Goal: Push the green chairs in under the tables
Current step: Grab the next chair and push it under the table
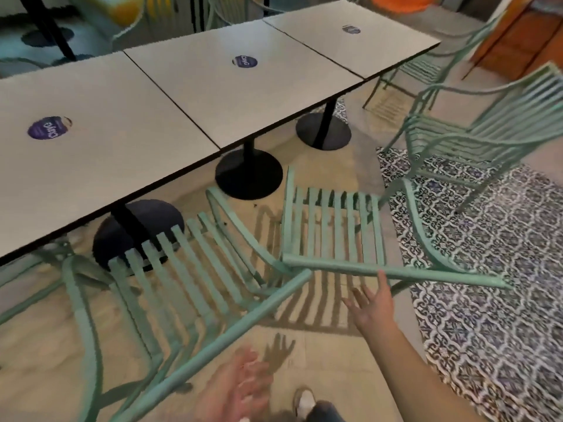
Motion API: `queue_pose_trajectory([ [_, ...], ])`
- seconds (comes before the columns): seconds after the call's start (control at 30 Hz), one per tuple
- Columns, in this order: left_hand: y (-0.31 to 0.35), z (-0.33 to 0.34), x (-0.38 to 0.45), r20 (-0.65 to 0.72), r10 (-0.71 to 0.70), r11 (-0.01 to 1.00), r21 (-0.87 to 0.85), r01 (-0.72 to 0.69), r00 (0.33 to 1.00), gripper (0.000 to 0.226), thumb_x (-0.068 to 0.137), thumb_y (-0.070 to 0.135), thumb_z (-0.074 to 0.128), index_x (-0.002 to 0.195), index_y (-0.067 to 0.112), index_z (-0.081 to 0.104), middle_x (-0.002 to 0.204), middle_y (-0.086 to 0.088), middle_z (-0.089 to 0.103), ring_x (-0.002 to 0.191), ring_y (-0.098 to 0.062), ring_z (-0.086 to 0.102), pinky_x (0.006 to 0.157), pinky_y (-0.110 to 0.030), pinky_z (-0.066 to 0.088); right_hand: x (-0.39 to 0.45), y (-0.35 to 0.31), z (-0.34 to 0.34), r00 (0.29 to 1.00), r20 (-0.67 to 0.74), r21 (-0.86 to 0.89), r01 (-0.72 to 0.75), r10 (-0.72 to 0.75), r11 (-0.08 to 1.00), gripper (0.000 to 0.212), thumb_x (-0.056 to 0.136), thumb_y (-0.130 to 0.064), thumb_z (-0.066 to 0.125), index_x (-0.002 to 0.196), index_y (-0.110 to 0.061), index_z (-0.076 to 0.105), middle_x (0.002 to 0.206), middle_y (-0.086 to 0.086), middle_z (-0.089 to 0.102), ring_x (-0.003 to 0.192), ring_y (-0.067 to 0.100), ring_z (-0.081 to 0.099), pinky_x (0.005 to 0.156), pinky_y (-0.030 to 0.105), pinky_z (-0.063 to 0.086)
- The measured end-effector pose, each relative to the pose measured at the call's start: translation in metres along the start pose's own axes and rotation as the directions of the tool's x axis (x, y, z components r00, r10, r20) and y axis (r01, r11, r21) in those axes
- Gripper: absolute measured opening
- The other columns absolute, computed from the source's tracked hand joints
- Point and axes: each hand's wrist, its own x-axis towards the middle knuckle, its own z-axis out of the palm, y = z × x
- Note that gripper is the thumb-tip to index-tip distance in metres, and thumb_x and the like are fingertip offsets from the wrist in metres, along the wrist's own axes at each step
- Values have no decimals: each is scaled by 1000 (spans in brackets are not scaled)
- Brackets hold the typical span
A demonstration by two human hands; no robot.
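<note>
Three white square tables stand in a row on black round bases. A green slatted chair stands in front of the near table, its seat partly under the top. A second green chair stands to its right, out from the middle table. My right hand is open, fingers spread, its fingertip at that chair's top back rail. My left hand is blurred at the bottom, open, just below the near chair's back rail and holding nothing.
A third green chair stands out on the patterned tile floor at the right, a fourth by the far table. More chairs show beyond the tables. My shoe is at the bottom edge. A wooden cabinet is at far right.
</note>
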Motion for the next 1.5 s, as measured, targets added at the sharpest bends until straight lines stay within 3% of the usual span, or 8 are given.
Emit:
queue_pose_trajectory([
  [0.23,13,189,24,200,240,925,250,-286,950,71,90,44,60,149,21,29,145,-18,42,122,-36,51,97,-57,47,38,-70,-41,999,1,103,-37,38,994,59,89,-40,63,140,-21,40,142,10,38,133,33,37,93,60,45],
  [0.43,14,268,59,34,254,958,-144,-247,966,74,92,36,62,150,10,25,154,-18,29,128,-42,45,102,-58,42,100,-141,-64,994,-74,107,-74,82,991,53,86,-20,68,133,-13,46,125,15,49,98,30,53,85,54,52],
  [0.53,17,287,67,-31,290,924,-252,-288,957,53,93,22,61,139,5,41,139,-22,47,116,-41,53,93,-53,49,124,-161,-75,982,-59,61,-175,179,983,29,94,1,53,121,-5,44,99,8,51,101,24,48,63,22,55],
  [0.67,14,307,77,-122,287,908,-283,-310,950,44,94,6,55,135,0,42,120,-27,53,117,-42,52,100,-54,44,154,-167,-86,980,-131,-168,-171,150,971,37,83,-3,62,119,-8,53,126,17,53,109,29,53,88,37,51],
  [0.83,6,338,90,-142,260,897,-330,-293,955,42,93,3,53,134,1,43,115,-27,55,96,-40,58,103,-56,42,172,-212,-77,970,-93,-116,-235,225,965,12,87,1,55,99,-2,53,101,21,55,89,34,57,50,50,56],
  [1.07,4,396,120,-175,245,870,-395,-296,954,43,94,3,54,134,6,40,119,-24,51,93,-38,60,98,-56,46,212,-274,-55,976,-65,-191,-217,208,957,17,90,1,53,107,0,53,107,22,56,81,32,56,35,42,51],
  [1.4,49,453,160,-171,239,897,-338,-285,956,36,93,5,54,128,3,43,99,-20,53,103,-36,54,99,-52,46,253,-321,-2,973,-31,-165,-232,230,959,11,93,0,48,82,-2,49,95,18,53,91,31,55,47,45,56],
  [1.5,63,467,164,-161,239,897,-340,-281,958,37,89,6,61,123,0,46,110,-21,54,107,-35,57,96,-53,50,266,-330,16,971,-40,-119,-239,236,964,10,94,1,49,84,-2,47,91,17,54,103,33,53,72,52,55],
])
